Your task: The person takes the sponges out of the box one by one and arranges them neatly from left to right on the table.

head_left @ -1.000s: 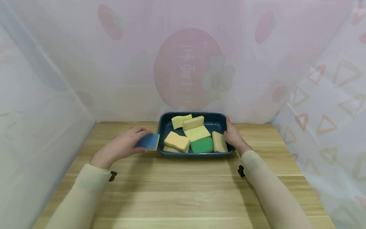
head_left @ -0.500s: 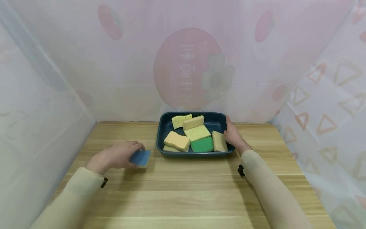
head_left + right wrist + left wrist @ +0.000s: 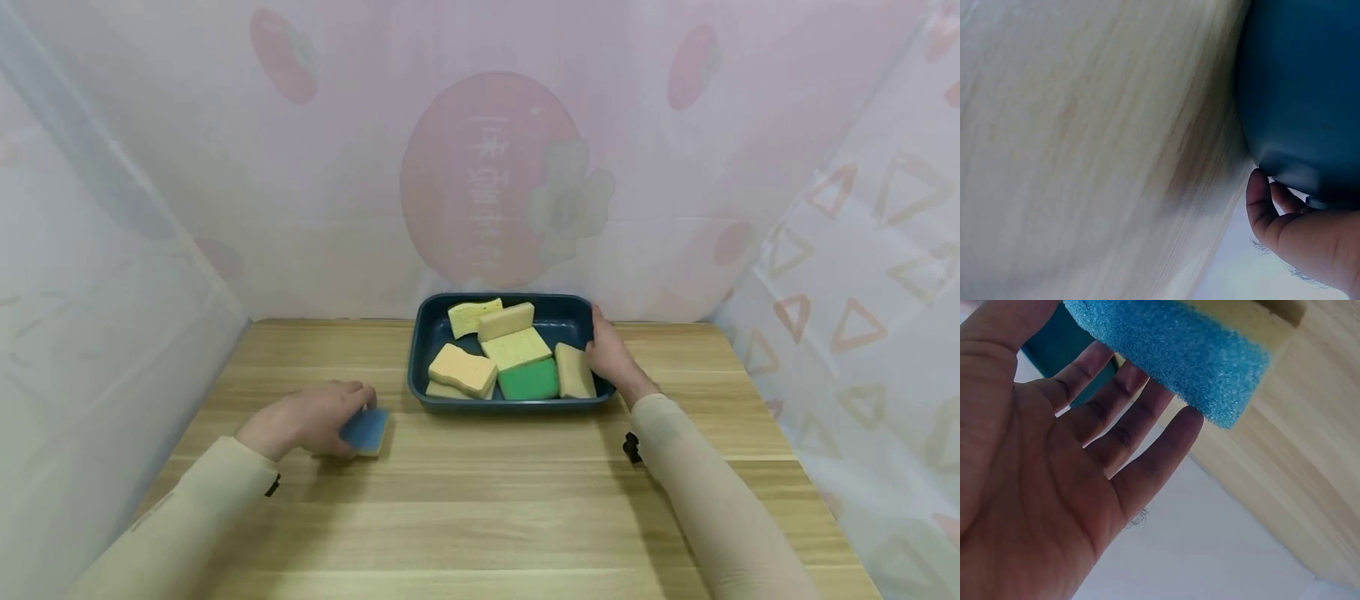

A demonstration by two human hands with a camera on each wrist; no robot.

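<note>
My left hand holds a blue sponge with a yellow underside low over the wooden table, left of and nearer than the tray. In the left wrist view the blue sponge sits at the tips of my nearly straight fingers, with the thumb at its far edge. My right hand grips the right rim of the dark blue tray. The right wrist view shows fingers curled under the tray. Inside the tray lie several sponges: an orange one, a green one and yellow ones.
Pale patterned cloth walls enclose the table at the back and on both sides. The tray stands against the back wall. Bare wood stretches from the tray to the near edge.
My left hand carried the blue sponge away from the tray's left edge, toward me and down to the table. The right hand stayed on the tray's rim.
</note>
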